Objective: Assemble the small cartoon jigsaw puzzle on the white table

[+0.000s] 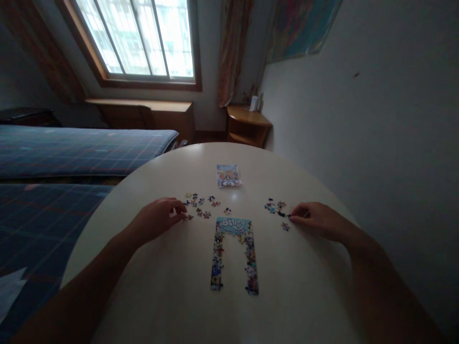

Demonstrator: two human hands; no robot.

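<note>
A partly joined jigsaw puzzle (234, 225) lies on the table, its top strip and two side strips forming an upside-down U. Left of it is a cluster of loose puzzle pieces (200, 211). My left hand (161, 217) rests at that cluster's left edge, thumb and forefinger curved and apart, close to a reddish piece (190, 218). On the other side, my right hand (313, 219) pinches a small dark puzzle piece (289, 216) at the edge of a smaller cluster (273, 207). One single piece (285, 226) lies just below those fingertips.
The round white table (168, 296) carries a picture sheet or packet (228, 176) beyond the puzzle. A bed with a plaid cover (79, 150) stands at the left, and a wall (401, 143) rises at the right. A corner shelf (247, 114) is behind the table.
</note>
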